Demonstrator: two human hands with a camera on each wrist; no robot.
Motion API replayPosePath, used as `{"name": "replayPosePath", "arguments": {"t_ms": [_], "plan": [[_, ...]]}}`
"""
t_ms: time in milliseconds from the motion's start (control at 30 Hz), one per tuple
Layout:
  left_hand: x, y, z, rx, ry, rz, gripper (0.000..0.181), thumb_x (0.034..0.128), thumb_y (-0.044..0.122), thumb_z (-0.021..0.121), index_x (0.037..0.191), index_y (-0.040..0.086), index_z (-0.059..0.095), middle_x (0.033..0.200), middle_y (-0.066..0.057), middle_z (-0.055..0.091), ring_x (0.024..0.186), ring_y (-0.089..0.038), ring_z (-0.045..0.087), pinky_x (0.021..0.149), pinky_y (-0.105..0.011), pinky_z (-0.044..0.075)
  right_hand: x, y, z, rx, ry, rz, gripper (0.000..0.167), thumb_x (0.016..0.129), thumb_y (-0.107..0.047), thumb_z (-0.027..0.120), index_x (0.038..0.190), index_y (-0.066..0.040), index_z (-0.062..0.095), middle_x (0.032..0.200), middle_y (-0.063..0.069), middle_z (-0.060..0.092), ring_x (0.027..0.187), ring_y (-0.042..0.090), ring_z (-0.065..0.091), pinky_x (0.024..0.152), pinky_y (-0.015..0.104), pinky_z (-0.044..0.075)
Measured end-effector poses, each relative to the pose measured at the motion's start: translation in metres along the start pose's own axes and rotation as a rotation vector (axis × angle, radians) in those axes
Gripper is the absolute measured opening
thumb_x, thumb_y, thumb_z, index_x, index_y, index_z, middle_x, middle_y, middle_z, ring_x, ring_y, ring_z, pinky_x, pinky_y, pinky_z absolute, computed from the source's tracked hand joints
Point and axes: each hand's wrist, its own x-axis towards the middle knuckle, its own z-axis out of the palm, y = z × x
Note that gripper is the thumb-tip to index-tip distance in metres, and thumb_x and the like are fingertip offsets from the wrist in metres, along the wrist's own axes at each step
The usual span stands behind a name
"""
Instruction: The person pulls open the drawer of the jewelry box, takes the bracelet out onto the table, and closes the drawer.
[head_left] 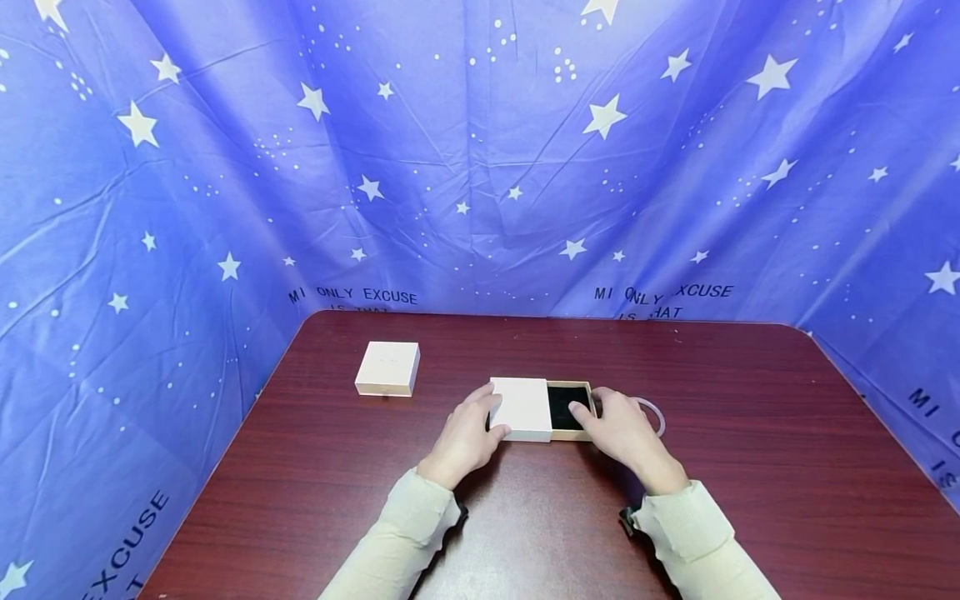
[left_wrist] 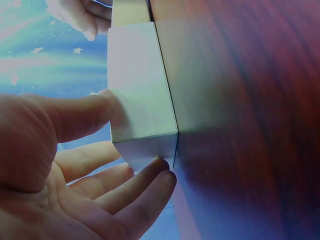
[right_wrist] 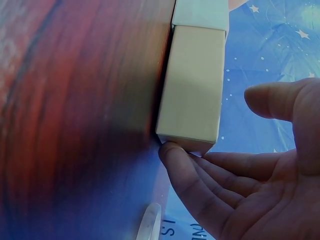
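Note:
A white box sleeve (head_left: pixel 520 408) lies on the table with its pale yellow tray (head_left: pixel 572 436) slid partway out to the right, showing a black lining (head_left: pixel 561 407). My left hand (head_left: pixel 465 433) grips the sleeve's left end; in the left wrist view its thumb lies on the side of the sleeve (left_wrist: pixel 140 80) and its fingers touch the end. At the tray's outer end is my right hand (head_left: pixel 622 425). The right wrist view has its fingertips against the end of the tray (right_wrist: pixel 192 85), the thumb held apart from it.
A second white box (head_left: pixel 388 367), closed, sits on the dark red table (head_left: pixel 300 500) at the back left. A pale curved band (head_left: pixel 654 415) lies beside my right hand, partly hidden by it. A blue curtain with stars (head_left: pixel 465 167) hangs behind the table.

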Motion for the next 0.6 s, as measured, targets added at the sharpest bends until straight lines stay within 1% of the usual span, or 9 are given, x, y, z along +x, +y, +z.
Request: {"name": "replayPosePath", "arguments": {"t_ms": [333, 600], "plan": [[0.0, 0.0004, -0.0002, -0.003, 0.002, 0.002, 0.045, 0.0866, 0.018, 0.071, 0.127, 0.001, 0.059, 0.142, -0.011, 0.047, 0.125, -0.031, 0.049, 0.097, -0.05, 0.043, 0.0009, 0.001, 0.0022, 0.013, 0.009, -0.008, 0.056, 0.093, -0.04, 0.055, 0.123, 0.008, 0.055, 0.11, 0.021, 0.064, 0.105, 0.036, 0.059, 0.088, 0.052, 0.046], [-0.0003, -0.0009, 0.0007, 0.005, 0.016, 0.018, 0.045, 0.0858, 0.018, 0.072, 0.126, 0.001, 0.059, 0.14, -0.012, 0.049, 0.124, -0.032, 0.051, 0.096, -0.049, 0.044, 0.0002, -0.001, 0.0031, 0.009, 0.013, -0.013, 0.057, 0.093, -0.041, 0.056, 0.122, 0.008, 0.056, 0.111, 0.023, 0.064, 0.108, 0.041, 0.057, 0.088, 0.054, 0.045]]}}
